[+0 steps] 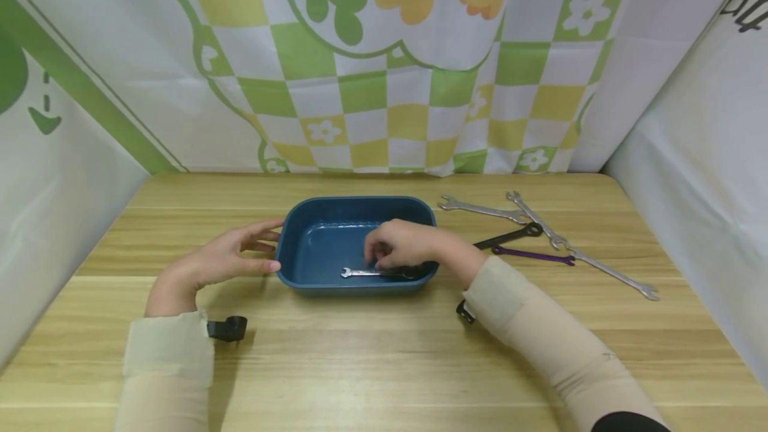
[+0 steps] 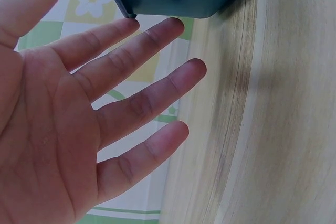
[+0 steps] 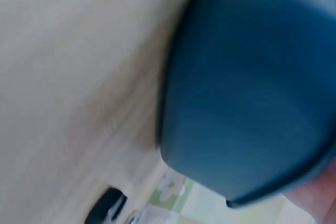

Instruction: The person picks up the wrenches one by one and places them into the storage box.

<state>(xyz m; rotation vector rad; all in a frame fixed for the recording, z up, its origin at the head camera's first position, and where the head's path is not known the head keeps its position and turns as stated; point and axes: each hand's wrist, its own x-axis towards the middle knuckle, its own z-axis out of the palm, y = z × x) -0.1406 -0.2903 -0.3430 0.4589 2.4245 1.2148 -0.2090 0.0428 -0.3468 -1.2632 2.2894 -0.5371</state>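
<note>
A blue rectangular bin [image 1: 324,289] stands on the wooden table, and a small silver wrench [image 1: 360,273] lies lengthwise inside it near the front wall. My right hand [image 1: 405,243] reaches over the bin's right side with bent fingers, thumb tip right at the wrench. I cannot tell whether it pinches the wrench. In the right wrist view the bin [image 3: 247,87] hides the fingertips. At the bin's left end, my left hand [image 1: 222,259] has its thumb against the rim. Its fingers [image 2: 152,95] are spread and fairly straight, tips close to the bin's outer wall.
Right of the bin lie several loose wrenches: a silver one [image 1: 480,209] at the back, a black one [image 1: 510,237], a purple one [image 1: 534,255], and silver ones [image 1: 537,219] farther right. A checked cloth [image 1: 390,99] hangs behind the table.
</note>
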